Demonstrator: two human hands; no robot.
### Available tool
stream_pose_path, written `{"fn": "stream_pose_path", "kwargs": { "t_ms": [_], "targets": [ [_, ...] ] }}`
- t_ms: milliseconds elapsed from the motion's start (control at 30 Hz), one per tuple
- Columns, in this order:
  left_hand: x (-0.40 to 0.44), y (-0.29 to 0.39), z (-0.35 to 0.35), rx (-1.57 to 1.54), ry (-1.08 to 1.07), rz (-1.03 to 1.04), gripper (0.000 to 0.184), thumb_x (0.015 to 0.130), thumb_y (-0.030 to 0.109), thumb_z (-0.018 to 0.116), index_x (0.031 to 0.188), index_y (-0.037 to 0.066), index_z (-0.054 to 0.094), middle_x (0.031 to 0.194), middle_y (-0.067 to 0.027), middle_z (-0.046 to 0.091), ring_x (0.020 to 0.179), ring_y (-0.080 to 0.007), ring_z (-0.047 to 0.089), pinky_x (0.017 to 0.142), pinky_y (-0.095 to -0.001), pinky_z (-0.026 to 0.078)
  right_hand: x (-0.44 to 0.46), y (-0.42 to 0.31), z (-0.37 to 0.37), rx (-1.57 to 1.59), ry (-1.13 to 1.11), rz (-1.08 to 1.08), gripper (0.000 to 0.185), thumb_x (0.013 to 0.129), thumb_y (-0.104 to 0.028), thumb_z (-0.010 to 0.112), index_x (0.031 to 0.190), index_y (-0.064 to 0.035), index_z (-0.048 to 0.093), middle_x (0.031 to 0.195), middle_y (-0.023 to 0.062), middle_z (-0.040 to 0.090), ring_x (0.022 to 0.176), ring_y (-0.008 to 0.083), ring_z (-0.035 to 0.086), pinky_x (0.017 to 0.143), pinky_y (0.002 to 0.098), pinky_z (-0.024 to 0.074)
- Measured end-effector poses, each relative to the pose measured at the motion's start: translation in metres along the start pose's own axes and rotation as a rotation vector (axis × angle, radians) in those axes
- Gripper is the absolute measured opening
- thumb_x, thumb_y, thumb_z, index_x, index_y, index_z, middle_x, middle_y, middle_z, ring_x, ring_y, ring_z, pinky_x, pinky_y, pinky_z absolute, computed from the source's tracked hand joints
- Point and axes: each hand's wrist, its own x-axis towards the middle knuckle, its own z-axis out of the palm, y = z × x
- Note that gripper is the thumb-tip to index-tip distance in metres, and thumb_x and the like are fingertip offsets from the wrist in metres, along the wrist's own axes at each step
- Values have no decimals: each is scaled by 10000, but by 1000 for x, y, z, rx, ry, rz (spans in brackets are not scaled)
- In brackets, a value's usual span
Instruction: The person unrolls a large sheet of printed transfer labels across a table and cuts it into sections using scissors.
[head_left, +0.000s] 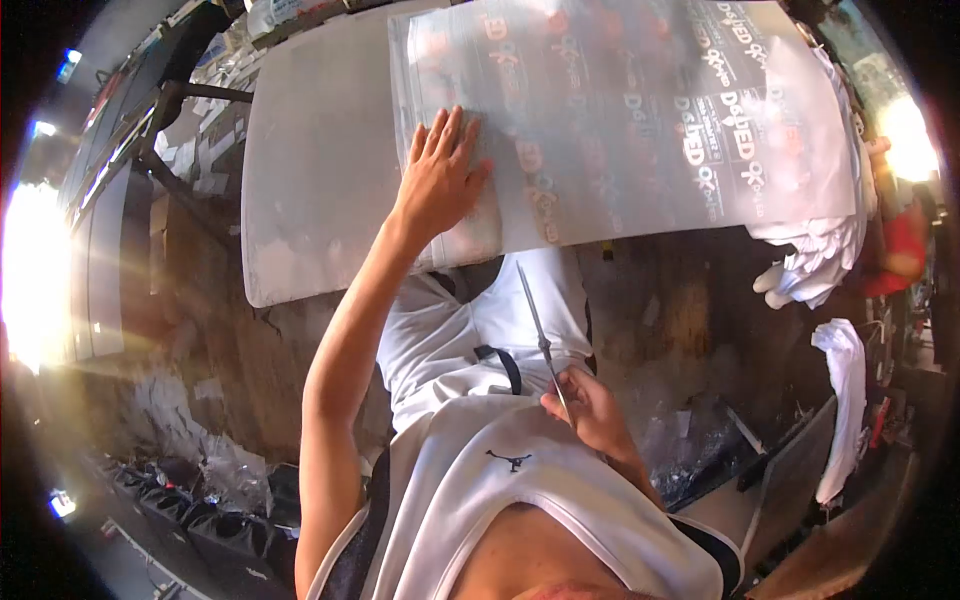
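My left hand (440,170) lies flat with fingers stretched out, palm down on the left end of a translucent plastic sheet (600,120) printed with white lettering. The sheet spreads across a pale grey board (310,170) in front of my knees. Low over my lap, my right hand (592,408) grips a pair of slim metal scissors (535,320). Their blades look closed and point away from me toward the board's near edge. My right fingers partly hide the handles.
A stack of white gloves (815,255) hangs over the board's right end. Another white glove-like piece (845,410) drapes near a dark panel (790,480) at right. Plastic scraps (170,410) litter the brown floor. A metal frame (165,120) stands at left.
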Motion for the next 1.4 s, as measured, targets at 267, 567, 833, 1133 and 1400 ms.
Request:
{"fn": "stream_pose_path", "kwargs": {
  "t_ms": [267,567,833,1133,1400],
  "targets": [
    [-6,18,-4,158,217,45,609,1058,345,562,1549,-1,455,1688,-221,305,1602,-361,200,1301,-511,165,30,9,24,96,36,-59,172,1001,-179,711,1007,-29,627,743,-20,603,680,65,522,613,265,413],
    [-32,21,7,103,153,57,612,1066,351,505,1550,-18,439,1649,-209,384,1564,-349,298,1297,-485,204,59,-3,26,143,-40,-172,270,1106,-285,568,1041,-24,589,809,-3,593,692,82,519,639,254,437],
    [-32,23,9,122,147,32,634,1071,365,492,1574,-12,410,1663,-206,364,1573,-341,285,1306,-478,176,70,-14,33,254,-18,-158,341,1096,-338,587,990,-16,625,817,23,627,709,92,548,681,256,448],
    [-32,24,6,116,147,36,632,1075,352,480,1573,-28,400,1660,-220,363,1573,-348,284,1304,-482,177,62,-29,33,207,24,-52,266,1073,-283,643,985,-33,636,766,5,622,638,73,528,596,233,416],
    [-33,26,4,123,127,25,636,1081,350,467,1589,-23,377,1669,-218,347,1583,-330,267,1314,-465,156,58,-47,26,231,-25,-16,193,1077,-198,594,985,-29,611,787,-4,596,670,67,538,605,231,435]
  ]
}}
